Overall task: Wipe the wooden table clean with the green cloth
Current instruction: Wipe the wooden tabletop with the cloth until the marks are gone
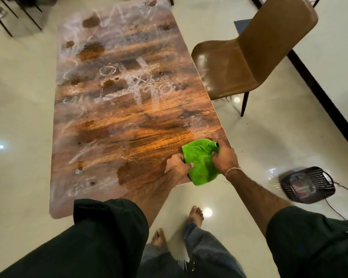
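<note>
Both hands on green cloth (200, 160) at wooden table (117, 121) near-right corner, ~5 o'clock. L hand (177, 166) fingers clenched on it, R hand (225, 155) too. Chalky smears + brown spills toward 12.

Left grip (177, 164), right grip (225, 157) curled, close together.

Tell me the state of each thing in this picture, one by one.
Table: streaked with white marks and brown spills, cleaner near the cloth.
Green cloth: bunched at the table's near right corner, overhanging the edge.
Left hand: grips the cloth.
Right hand: grips the cloth.
Chair: upright, unoccupied, beside the table.
</note>
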